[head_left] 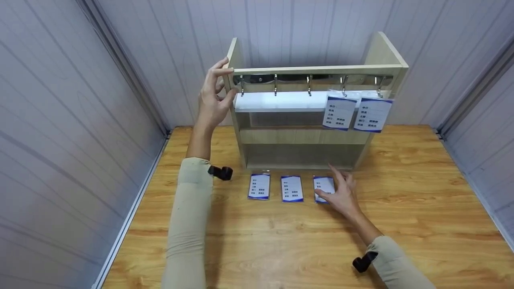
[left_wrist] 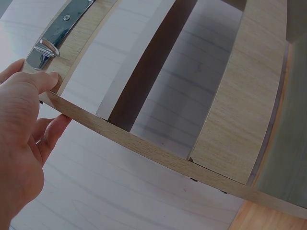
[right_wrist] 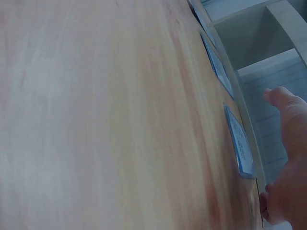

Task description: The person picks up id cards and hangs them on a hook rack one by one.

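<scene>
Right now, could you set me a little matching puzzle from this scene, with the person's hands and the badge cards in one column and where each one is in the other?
Things:
1. left hand
2. right hand
3. two hanging white-and-blue badge cards
4. middle white-and-blue badge card on the table

Places:
A. on the metal hooks at the rack's right end
B. gripping the upper left corner of the light wooden rack
C. flat on the wooden table, untouched
D. on the rightmost table card

Pairs: 1-B, 2-D, 3-A, 4-C
</scene>
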The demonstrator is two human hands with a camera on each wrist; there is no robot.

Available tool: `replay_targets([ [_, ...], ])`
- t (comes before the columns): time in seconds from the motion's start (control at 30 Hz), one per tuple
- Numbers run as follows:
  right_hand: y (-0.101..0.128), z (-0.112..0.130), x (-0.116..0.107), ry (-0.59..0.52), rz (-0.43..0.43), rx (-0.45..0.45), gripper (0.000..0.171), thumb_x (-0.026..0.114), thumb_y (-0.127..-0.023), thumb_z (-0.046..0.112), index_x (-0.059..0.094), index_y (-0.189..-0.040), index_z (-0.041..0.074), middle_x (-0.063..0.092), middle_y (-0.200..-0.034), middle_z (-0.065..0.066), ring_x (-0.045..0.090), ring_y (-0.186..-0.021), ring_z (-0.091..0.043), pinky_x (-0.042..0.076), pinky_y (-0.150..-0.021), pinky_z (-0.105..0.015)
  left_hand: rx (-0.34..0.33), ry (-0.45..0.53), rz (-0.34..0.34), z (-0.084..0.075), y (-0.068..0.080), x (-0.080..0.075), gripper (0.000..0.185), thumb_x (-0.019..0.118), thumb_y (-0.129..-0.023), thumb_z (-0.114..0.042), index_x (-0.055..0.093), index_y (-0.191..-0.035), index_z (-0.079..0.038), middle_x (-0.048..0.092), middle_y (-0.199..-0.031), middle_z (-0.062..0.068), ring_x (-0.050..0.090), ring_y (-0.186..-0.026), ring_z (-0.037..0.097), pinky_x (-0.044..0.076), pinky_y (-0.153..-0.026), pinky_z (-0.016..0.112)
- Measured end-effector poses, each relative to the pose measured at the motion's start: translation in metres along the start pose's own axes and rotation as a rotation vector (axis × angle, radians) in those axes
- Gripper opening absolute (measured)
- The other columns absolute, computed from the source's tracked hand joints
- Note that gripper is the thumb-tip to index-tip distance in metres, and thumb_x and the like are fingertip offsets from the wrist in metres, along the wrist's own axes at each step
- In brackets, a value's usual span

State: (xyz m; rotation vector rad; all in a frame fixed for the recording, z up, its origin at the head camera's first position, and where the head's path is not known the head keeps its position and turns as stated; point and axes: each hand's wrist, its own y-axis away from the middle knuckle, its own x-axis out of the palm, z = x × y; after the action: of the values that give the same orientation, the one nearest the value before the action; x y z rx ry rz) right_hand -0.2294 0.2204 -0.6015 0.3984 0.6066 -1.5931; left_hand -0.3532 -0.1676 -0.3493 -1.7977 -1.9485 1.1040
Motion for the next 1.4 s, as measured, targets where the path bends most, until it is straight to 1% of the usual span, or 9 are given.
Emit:
replay_targets([
  [0.17,-0.001,-0.001,0.006,0.051,0.052,0.058,0.103,0.095,-0.088,0.035,0.042,-0.174,0.015,0.035,-0.165,-0.038,0.032,-0.153,-0.056,0.032,-0.126,-0.077,-0.004,0.003,0.000,0.000,-0.001,0.000,0.043,0.072,-0.102,0.000,0.064,-0.144,-0.006,0.050,-0.177,0.009,0.052,-0.162,0.025,0.070,-0.102,0.050],
  [0.3,-0.002,0.000,0.011,0.078,0.047,0.069,0.104,0.096,-0.087,0.039,0.042,-0.173,0.018,0.039,-0.163,-0.038,0.035,-0.148,-0.053,0.031,-0.125,-0.074,0.002,-0.007,0.003,0.000,0.000,0.000,0.043,0.072,-0.103,0.001,0.063,-0.144,-0.005,0.048,-0.177,0.012,0.054,-0.161,0.025,0.072,-0.098,0.047],
  [0.4,-0.001,0.002,0.014,0.095,0.034,0.078,0.102,0.096,-0.087,0.039,0.045,-0.172,0.018,0.040,-0.161,-0.039,0.036,-0.144,-0.051,0.033,-0.122,-0.072,0.006,-0.016,0.009,0.000,0.000,0.000,0.043,0.071,-0.103,0.000,0.062,-0.145,-0.004,0.048,-0.177,0.013,0.053,-0.161,0.025,0.071,-0.099,0.047],
  [0.63,0.001,0.002,0.022,0.140,-0.008,0.116,0.097,0.096,-0.087,0.036,0.050,-0.168,0.012,0.040,-0.156,-0.040,0.032,-0.141,-0.051,0.032,-0.117,-0.069,0.009,-0.020,0.003,-0.001,-0.001,0.000,0.044,0.071,-0.102,0.001,0.063,-0.144,-0.005,0.049,-0.176,0.012,0.053,-0.161,0.025,0.068,-0.107,0.051],
  [0.83,0.000,0.005,0.025,0.176,-0.006,0.153,0.097,0.094,-0.088,0.039,0.048,-0.168,0.007,0.037,-0.156,-0.040,0.028,-0.144,-0.052,0.031,-0.118,-0.070,0.001,-0.019,-0.004,0.000,0.000,-0.001,0.043,0.072,-0.102,0.001,0.063,-0.144,-0.005,0.050,-0.176,0.011,0.053,-0.161,0.024,0.069,-0.105,0.049],
  [0.97,-0.001,0.006,0.023,0.176,-0.001,0.167,0.094,0.092,-0.089,0.034,0.048,-0.167,0.005,0.038,-0.155,-0.041,0.028,-0.143,-0.053,0.031,-0.118,-0.070,-0.001,-0.010,-0.007,0.000,0.000,0.000,0.043,0.073,-0.102,0.000,0.063,-0.144,-0.005,0.050,-0.177,0.011,0.056,-0.159,0.025,0.072,-0.098,0.047],
  [1.13,-0.003,0.007,0.019,0.176,0.036,0.189,0.093,0.090,-0.090,0.028,0.046,-0.168,0.003,0.038,-0.155,-0.044,0.027,-0.144,-0.054,0.031,-0.118,-0.071,0.002,-0.004,-0.003,-0.001,0.000,0.000,0.043,0.072,-0.102,-0.001,0.063,-0.144,-0.005,0.049,-0.177,0.011,0.056,-0.159,0.025,0.073,-0.093,0.040],
  [1.3,-0.007,0.011,0.011,0.170,0.110,0.205,0.097,0.088,-0.088,0.021,0.041,-0.170,-0.001,0.038,-0.155,-0.046,0.027,-0.143,-0.057,0.029,-0.119,-0.074,0.023,-0.005,0.007,-0.001,0.000,-0.001,0.043,0.071,-0.103,0.001,0.062,-0.145,-0.005,0.049,-0.177,0.013,0.056,-0.159,0.027,0.070,-0.087,0.029],
  [1.4,-0.009,0.012,0.008,0.171,0.142,0.214,0.097,0.088,-0.087,0.018,0.042,-0.170,0.000,0.039,-0.155,-0.046,0.028,-0.143,-0.058,0.029,-0.120,-0.075,0.032,-0.001,0.010,0.000,0.000,-0.001,0.044,0.070,-0.102,0.001,0.062,-0.145,-0.004,0.048,-0.177,0.015,0.055,-0.160,0.027,0.070,-0.086,0.029],
])
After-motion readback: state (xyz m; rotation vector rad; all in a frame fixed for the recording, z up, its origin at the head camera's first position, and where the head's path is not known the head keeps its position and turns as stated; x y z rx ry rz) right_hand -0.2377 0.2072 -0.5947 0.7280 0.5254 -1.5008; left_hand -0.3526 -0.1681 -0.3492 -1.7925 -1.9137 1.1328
